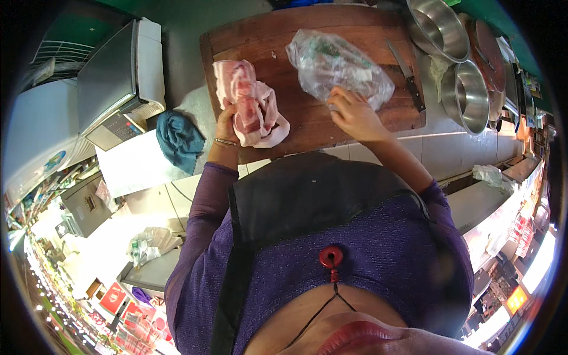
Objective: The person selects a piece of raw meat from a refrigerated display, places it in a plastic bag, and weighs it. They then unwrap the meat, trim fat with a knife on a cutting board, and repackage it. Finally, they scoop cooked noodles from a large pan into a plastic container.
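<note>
My left hand [227, 123] grips a folded slab of raw pork belly [248, 104] at the left side of a wooden cutting board [284, 53]. Pale fat and pink meat layers show along its folds. Toward the board's middle, my right hand [353, 113] has its fingers curled at the near edge of a clear plastic bag [341, 66]. Something green and pale shows through the bag, too blurred to name. To the right of the bag lies a kitchen knife [406, 73] with a black handle, its blade pointing away from me.
Two stainless steel bowls [466, 100] stand beyond the board's right edge, near a round wooden board [489, 53]. Left of the cutting board lies a crumpled teal cloth [179, 140]. A scale-like appliance with a keypad [116, 129] stands farther left.
</note>
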`<act>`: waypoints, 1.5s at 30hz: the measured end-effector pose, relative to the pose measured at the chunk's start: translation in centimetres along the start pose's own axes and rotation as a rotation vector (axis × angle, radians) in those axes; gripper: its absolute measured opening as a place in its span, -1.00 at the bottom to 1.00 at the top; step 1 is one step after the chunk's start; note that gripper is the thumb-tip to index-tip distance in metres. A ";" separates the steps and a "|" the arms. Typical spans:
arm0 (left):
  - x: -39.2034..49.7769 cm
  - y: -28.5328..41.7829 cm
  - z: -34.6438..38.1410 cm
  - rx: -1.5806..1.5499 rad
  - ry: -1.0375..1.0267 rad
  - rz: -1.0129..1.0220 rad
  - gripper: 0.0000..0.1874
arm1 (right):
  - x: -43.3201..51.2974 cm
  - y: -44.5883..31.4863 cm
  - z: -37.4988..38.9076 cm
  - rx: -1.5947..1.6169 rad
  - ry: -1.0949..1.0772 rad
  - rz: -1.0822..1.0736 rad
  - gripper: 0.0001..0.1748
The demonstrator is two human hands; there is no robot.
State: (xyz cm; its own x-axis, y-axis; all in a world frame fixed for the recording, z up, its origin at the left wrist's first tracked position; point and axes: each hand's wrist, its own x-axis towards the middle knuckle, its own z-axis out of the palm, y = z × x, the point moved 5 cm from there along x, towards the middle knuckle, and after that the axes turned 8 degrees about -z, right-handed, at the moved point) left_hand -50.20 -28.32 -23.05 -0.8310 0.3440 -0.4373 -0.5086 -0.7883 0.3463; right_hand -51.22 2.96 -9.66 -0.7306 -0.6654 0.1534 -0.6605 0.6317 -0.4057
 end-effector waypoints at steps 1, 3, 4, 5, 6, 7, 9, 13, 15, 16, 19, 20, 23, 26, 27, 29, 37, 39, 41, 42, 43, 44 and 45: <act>-0.2 -0.1 -1.1 -0.084 0.074 -0.018 -0.42 | -0.7 -0.1 -0.8 0.063 0.058 0.009 -0.73; -0.5 0.4 -1.8 -0.058 -0.053 -0.016 -0.45 | -1.8 -0.1 -2.3 0.132 0.176 0.037 -0.75; -0.8 0.4 -2.3 -0.069 -0.069 -0.049 -0.45 | -2.3 -0.1 -2.5 0.175 0.191 0.072 -0.76; -0.9 0.4 -2.6 -0.080 -0.084 -0.080 -0.46 | -2.3 0.0 -2.4 0.224 0.230 0.118 -0.78; -1.1 0.4 -2.9 -0.075 -0.071 -0.075 -0.45 | -2.4 0.0 -1.0 0.363 0.119 0.268 -0.81; -1.2 0.4 -2.9 -0.068 -0.058 -0.073 -0.44 | -1.8 -0.7 0.3 0.391 0.047 0.241 -0.80; -1.6 0.5 -2.8 -0.047 -0.019 -0.017 -0.43 | 0.3 -1.8 3.8 0.431 -0.090 0.253 -0.77; -2.5 0.1 -1.3 0.041 0.081 0.075 -0.42 | 7.8 -2.9 9.4 0.093 -0.132 0.217 -0.55; -3.2 -0.3 -0.7 0.104 0.133 0.069 -0.43 | 10.4 -3.6 11.7 0.002 -0.261 0.200 -0.49; -3.6 -0.5 -0.2 0.080 0.095 0.062 -0.43 | 11.0 -4.3 12.8 -0.006 -0.386 0.105 -0.48; -4.6 -0.4 0.0 0.214 0.178 0.161 -0.42 | 12.3 -5.8 13.4 0.145 -0.264 0.077 -0.42; -4.9 -0.7 0.1 0.165 0.119 0.125 -0.42 | 12.6 -5.8 13.6 0.344 -0.218 0.171 -0.41; -5.5 -0.9 0.2 0.128 0.052 0.103 -0.40 | 11.6 -6.8 15.7 1.395 -0.275 0.737 -0.63; -5.7 -0.5 1.8 0.076 -0.020 0.126 -0.33 | 12.4 -7.6 12.5 1.081 -0.163 0.285 -0.68; -5.8 0.1 3.0 0.181 -0.014 0.200 -0.26 | 12.2 -7.8 10.9 0.881 -0.125 0.134 -0.69; -5.7 0.5 6.1 0.121 -0.026 0.229 -0.15 | 10.5 -6.9 6.7 0.564 -0.005 -0.054 -0.70; -1.2 3.2 24.6 0.475 -0.644 0.097 0.02 | -6.7 14.0 -5.3 0.046 0.378 0.779 -0.53; 1.6 3.9 26.5 0.489 -0.662 0.174 -0.01 | -8.7 17.7 -2.8 0.103 0.365 0.944 -0.42; 5.2 5.3 27.3 0.698 -0.468 0.418 -0.13 | -8.3 19.2 -0.2 0.000 0.311 0.890 -0.39; 6.8 5.5 27.5 0.702 -0.403 0.486 -0.27 | -8.2 19.8 1.0 -0.015 0.285 0.911 -0.37; 8.2 5.0 27.9 0.742 -0.408 0.541 -0.39 | -8.1 20.0 1.8 -0.069 0.232 0.914 -0.37; 9.9 3.7 27.7 0.928 -0.350 0.394 -0.40 | -8.0 20.2 2.4 -0.096 0.199 0.925 -0.38; 11.2 1.9 27.4 1.040 -0.318 0.341 -0.41 | -7.9 20.3 2.7 -0.129 0.138 0.927 -0.38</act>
State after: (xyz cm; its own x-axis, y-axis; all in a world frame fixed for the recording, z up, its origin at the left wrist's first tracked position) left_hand -66.67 -12.02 -4.55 -0.9060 0.4233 -0.0102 -0.0631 -0.1113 0.9918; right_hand -58.36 20.00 -21.51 -0.9825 0.1719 -0.0714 0.1858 0.9297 -0.3181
